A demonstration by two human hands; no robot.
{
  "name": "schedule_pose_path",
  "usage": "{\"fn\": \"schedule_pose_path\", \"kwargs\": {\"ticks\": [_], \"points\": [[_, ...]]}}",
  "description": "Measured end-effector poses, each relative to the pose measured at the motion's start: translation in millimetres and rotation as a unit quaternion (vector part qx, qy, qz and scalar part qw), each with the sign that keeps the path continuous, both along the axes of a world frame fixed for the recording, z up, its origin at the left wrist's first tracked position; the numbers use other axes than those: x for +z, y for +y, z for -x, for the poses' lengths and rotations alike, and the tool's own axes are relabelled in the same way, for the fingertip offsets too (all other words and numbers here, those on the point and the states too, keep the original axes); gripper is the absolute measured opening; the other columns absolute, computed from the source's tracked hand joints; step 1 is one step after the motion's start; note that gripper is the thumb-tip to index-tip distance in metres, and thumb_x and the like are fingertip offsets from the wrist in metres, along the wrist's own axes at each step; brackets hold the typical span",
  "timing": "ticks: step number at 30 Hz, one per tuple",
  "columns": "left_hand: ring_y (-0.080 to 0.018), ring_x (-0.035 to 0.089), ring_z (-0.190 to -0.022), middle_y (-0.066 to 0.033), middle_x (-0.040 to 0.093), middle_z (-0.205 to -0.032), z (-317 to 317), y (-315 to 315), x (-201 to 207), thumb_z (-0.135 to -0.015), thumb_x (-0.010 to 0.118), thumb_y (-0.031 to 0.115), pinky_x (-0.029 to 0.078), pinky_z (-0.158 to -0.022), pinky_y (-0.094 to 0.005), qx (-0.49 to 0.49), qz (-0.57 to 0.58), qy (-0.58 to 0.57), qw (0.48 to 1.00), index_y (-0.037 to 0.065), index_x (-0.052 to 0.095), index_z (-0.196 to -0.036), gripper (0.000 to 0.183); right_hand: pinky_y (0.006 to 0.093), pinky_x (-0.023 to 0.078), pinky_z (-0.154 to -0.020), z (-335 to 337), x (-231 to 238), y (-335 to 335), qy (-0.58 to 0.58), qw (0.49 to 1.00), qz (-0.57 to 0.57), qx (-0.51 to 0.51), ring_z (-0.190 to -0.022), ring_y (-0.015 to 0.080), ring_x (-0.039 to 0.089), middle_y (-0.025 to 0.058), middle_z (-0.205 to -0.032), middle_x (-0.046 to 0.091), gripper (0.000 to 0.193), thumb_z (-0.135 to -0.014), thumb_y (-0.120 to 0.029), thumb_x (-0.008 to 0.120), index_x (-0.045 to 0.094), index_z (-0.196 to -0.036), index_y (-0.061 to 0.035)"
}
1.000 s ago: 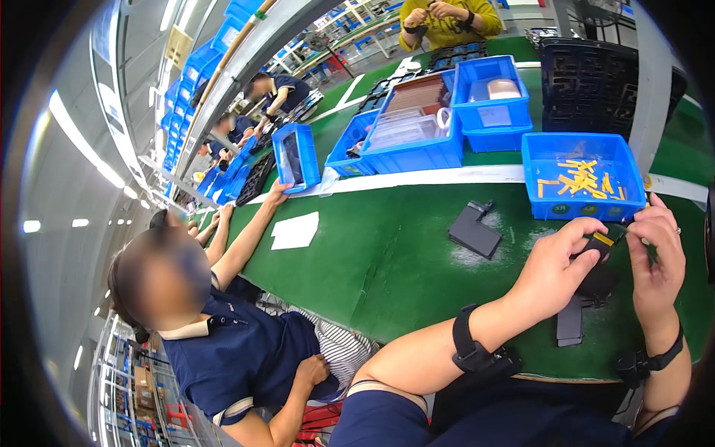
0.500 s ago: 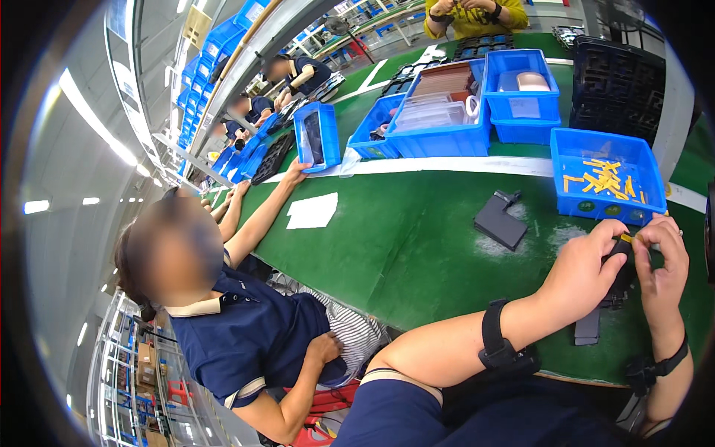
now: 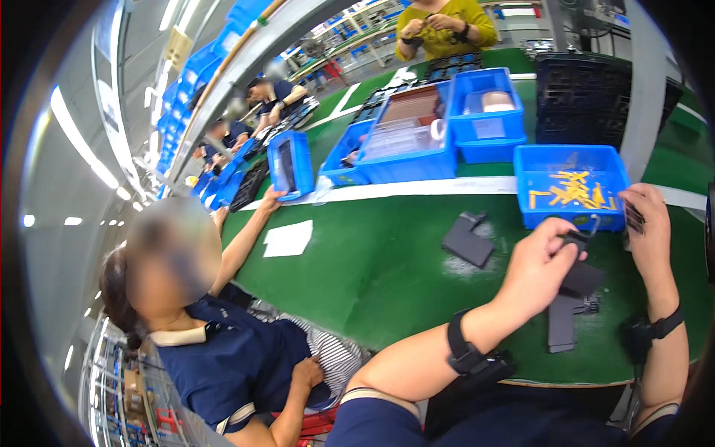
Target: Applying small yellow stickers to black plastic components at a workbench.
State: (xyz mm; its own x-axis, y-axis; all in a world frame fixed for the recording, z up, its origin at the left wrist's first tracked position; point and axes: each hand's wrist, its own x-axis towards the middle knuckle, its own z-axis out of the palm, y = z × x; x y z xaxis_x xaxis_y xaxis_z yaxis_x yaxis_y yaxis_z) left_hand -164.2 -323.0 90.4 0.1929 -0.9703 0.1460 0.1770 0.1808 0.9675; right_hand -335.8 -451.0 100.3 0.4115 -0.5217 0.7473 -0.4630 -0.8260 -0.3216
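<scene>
The dark flat block (image 3: 582,280) is at your left hand (image 3: 538,257), above the near right part of the green surface (image 3: 387,246). Your left grip is pinched, thumb against fingertips, on its upper end, which probably steadies the piece while leaving its broad face uncovered. A thin curled strip (image 3: 595,226) stands out beside that end.

Your right hand (image 3: 651,217) is raised just to the right, apart from the left, its fingers slightly bent. Something dark shows at the fingertips, but blur hides whether that grip has hold of it.

Just below the pinched piece, another dark block (image 3: 561,325) lies on the surface, and a small pile of dark blocks (image 3: 469,240) sits farther left, presumably spaced to leave you working room. Just beyond your hands, the blue bin (image 3: 542,217) holds yellow strips (image 3: 572,190), likely placed there for easy reach. Farther left lies white paper (image 3: 289,238).
</scene>
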Motion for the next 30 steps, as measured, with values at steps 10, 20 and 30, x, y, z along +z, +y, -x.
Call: {"fn": "schedule_pose_path", "kwargs": {"ticks": [10, 20, 30], "points": [[-0.0151, 0.062, -0.082, -0.0134, 0.064, -0.091, -16, -1, 10, -0.089, 0.048, 0.002, 0.05, -0.076, -0.0265, 0.0, -0.011, 0.027, 1.0, -0.001, 0.049, -0.105, 0.016, 0.0196, 0.042, -0.061, -20, 29, 47, -0.109, 0.916, -0.34, 0.181, -0.057, 0.004, 0.046, -0.0025, -0.062, 0.049, 0.089, -0.068, 0.002, 0.067, 0.019, -0.143, -0.0093], [-0.0141, 0.061, -0.088, -0.0127, 0.064, -0.094, 4, 10, 15, -0.089, 0.048, 0.0, 0.049, -0.077, -0.0258, -0.012, -0.007, -0.062, 0.998, -0.002, 0.047, -0.107, 0.018, 0.0337, 0.045, -0.059, -16, 10, 39, -0.102, 0.983, -0.094, 0.121, -0.065, 0.0247, 0.056, 0.0084, -0.07, 0.059, 0.01, -0.073, -0.01, 0.067, 0.066, -0.082, -0.0053], [-0.0138, 0.061, -0.088, -0.0131, 0.064, -0.095, 0, 6, 11, -0.09, 0.047, 0.002, 0.048, -0.078, -0.0257, -0.016, -0.018, -0.03, 0.999, -0.001, 0.046, -0.109, 0.019, 0.0265, 0.046, -0.061, -20, 7, 42, -0.106, 0.941, -0.28, 0.157, -0.067, 0.0135, 0.059, 0.0048, -0.071, 0.064, 0.015, -0.079, -0.013, 0.065, 0.07, -0.091, -0.0059]]}}
